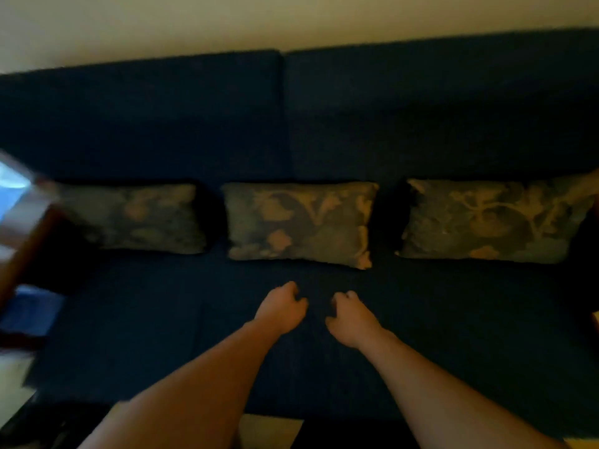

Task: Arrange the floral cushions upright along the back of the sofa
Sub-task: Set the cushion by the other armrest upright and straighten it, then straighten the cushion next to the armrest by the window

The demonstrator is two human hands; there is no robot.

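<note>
Three floral cushions stand in a row against the back of the dark blue sofa (pixel 421 124): a left cushion (pixel 136 218), a middle cushion (pixel 301 223) and a right cushion (pixel 496 222). Each leans on the backrest with gaps between them. My left hand (pixel 283 307) and my right hand (pixel 351 315) hover side by side over the seat, just in front of the middle cushion. Both hands have their fingers curled in and hold nothing. Neither hand touches a cushion. The picture is dim and blurred.
A wooden armrest or side table (pixel 29 241) stands at the sofa's left end, with a bright window or screen (pixel 11 186) above it. A pale wall (pixel 291 21) runs behind the backrest. Light floor (pixel 269 429) shows below the seat's front edge.
</note>
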